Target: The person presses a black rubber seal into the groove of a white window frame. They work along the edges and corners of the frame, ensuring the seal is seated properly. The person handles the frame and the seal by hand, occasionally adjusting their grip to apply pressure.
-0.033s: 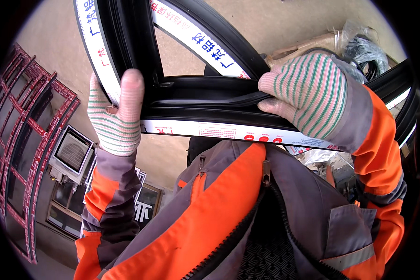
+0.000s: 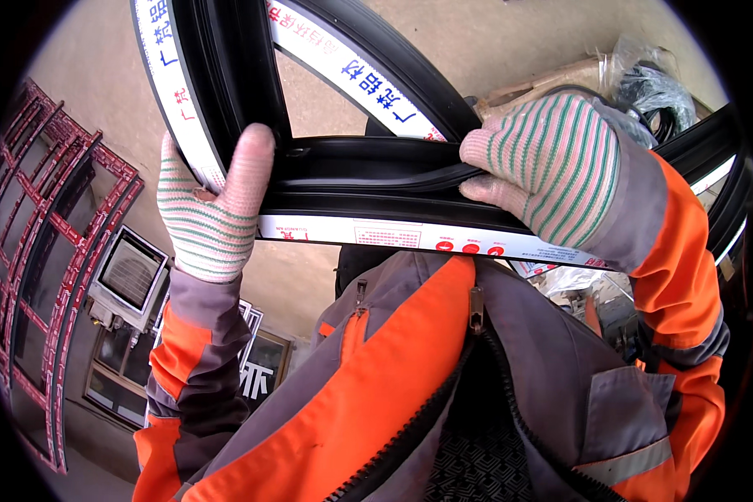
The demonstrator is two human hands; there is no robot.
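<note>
Two gloved hands held an arched black window frame [image 2: 230, 71]: at 9 o'clock my left hand [image 2: 216, 217] clasped its corner, thumb across the front, while at 2 o'clock my right hand [image 2: 552, 171] pinched a black sealing strip [image 2: 427, 179], thumb nearly meeting fingertip. From that pinch the strip ran toward 9 o'clock along the lower rail [image 2: 376, 205]. Near the corner it seemed laid in; nearest my right hand it appeared raised, not yet seated. Under my fingers, I could not tell.

Light: bright, diffuse. Fisheye: black surround; red rack [image 2: 64, 226], nine o'clock, bowed. Clear plastic [image 2: 676, 94], two o'clock, glinting.
</note>
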